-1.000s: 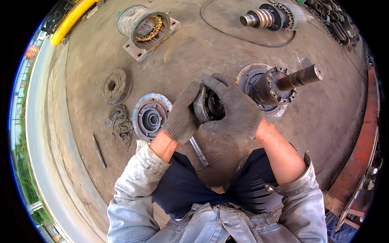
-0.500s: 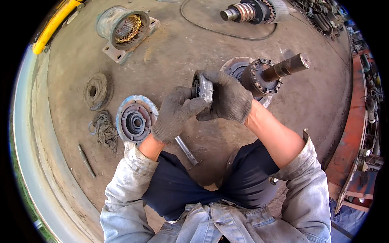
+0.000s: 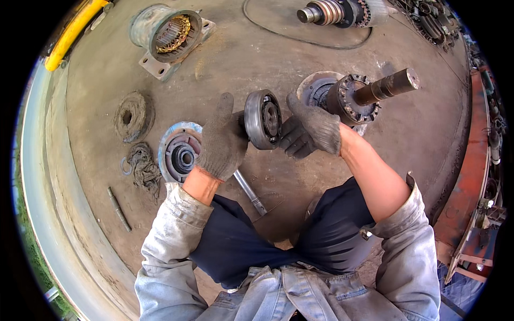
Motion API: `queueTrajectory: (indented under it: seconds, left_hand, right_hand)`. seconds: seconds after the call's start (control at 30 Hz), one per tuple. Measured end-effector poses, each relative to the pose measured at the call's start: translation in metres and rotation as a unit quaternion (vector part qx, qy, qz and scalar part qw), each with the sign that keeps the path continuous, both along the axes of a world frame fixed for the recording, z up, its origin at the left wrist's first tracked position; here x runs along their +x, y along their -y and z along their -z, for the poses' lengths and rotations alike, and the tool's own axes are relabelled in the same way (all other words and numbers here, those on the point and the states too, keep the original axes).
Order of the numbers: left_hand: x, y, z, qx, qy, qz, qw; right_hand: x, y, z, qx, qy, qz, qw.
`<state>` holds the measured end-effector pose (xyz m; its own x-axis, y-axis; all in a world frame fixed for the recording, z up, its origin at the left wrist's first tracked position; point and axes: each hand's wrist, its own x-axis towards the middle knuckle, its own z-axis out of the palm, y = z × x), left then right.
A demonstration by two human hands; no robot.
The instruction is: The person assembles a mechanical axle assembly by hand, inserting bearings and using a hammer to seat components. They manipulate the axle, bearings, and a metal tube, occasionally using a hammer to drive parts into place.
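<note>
A dark, greasy ball bearing [image 3: 255, 122] is held up on edge between my gloved hands, its side face turned to the right. My left hand [image 3: 224, 140] supports it from the left side; the thumb points up, and the fingers are hidden behind or inside the ring. My right hand [image 3: 315, 130] is just right of the bearing, thumb raised and fingers apart, fingertips close to its lower rim. Beneath my left wrist lies a round end cover [image 3: 170, 140] with a blue-grey rim. A metal rod [image 3: 249, 193] lies on the ground between my knees.
A toothed rotor hub with a thick shaft [image 3: 385, 90] stands on a flange at right. Farther off are a motor housing with copper windings [image 3: 172, 36], another shaft [image 3: 326, 14] and a cable [image 3: 300, 41]. A dirty ring [image 3: 140, 128], rag [image 3: 143, 170] and thin bar [image 3: 119, 208] lie left.
My right hand has let go of the bearing and moved right, its fingers loosening. The bearing has turned so its side face shows. My left thumb has lifted off it.
</note>
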<state>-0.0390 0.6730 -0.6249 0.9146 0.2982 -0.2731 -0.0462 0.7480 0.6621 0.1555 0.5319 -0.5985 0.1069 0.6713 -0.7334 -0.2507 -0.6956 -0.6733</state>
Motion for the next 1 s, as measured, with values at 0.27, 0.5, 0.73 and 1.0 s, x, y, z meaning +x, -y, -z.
queueTrajectory:
  seconds: [0.27, 0.5, 0.73, 1.0]
  left_hand:
    - [0.004, 0.000, -0.003, -0.067, 0.031, 0.005, 0.997]
    - [0.007, 0.005, -0.012, -0.218, 0.067, -0.004, 0.974]
    - [0.010, 0.008, -0.004, -0.200, 0.116, -0.023, 0.973]
    - [0.010, 0.007, -0.011, -0.200, 0.117, -0.013, 0.973]
  right_hand:
    - [-0.011, 0.004, -0.012, 0.284, 0.497, -0.032, 0.820]
    - [-0.020, 0.003, -0.010, 0.368, 0.471, -0.152, 0.787]
    - [-0.020, 0.009, -0.018, 0.404, 0.488, -0.108, 0.766]
    - [-0.021, 0.013, -0.022, 0.399, 0.458, -0.083, 0.790]
